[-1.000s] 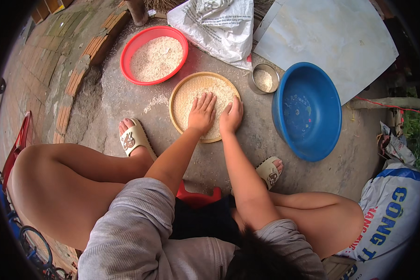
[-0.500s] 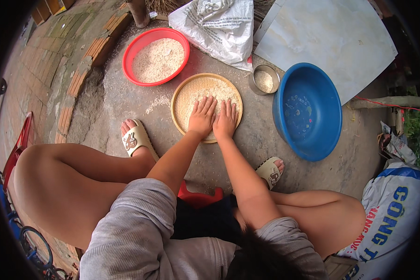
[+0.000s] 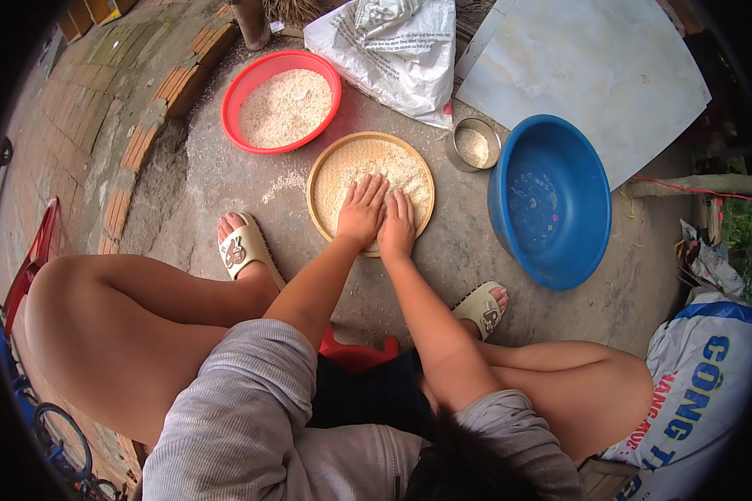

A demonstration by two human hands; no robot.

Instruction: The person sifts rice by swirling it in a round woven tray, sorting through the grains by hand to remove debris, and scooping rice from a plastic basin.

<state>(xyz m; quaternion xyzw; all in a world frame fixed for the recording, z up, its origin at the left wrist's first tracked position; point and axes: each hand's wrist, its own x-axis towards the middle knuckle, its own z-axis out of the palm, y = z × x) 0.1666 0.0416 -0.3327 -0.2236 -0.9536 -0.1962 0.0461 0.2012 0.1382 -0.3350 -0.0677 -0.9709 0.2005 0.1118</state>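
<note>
A round woven winnowing tray point(image 3: 327, 159) rests on the concrete between my feet, with pale grain point(image 3: 399, 167) spread over it. My left hand point(image 3: 363, 209) lies flat on the grain, fingers stretched toward the far rim. Close beside it, my right hand point(image 3: 397, 225) also presses on the grain with its fingers out, a little nearer to me. Whatever is under the palms is hidden. Beyond the tray to the left stands a red basin point(image 3: 231, 125) holding more pale grain. To the right, a small metal bowl point(image 3: 457, 156) contains some grain as well.
A large blue basin point(image 3: 551, 192) stands on the right, against the metal bowl. Behind are a white sack point(image 3: 384, 67) and a pale marbled sheet point(image 3: 593, 83). Spilled grain point(image 3: 284, 185) dots the floor left of the tray. A printed sack point(image 3: 702, 376) leans at lower right.
My right hand has slid a short way toward me over the grain. The left hand stays nearly where it was.
</note>
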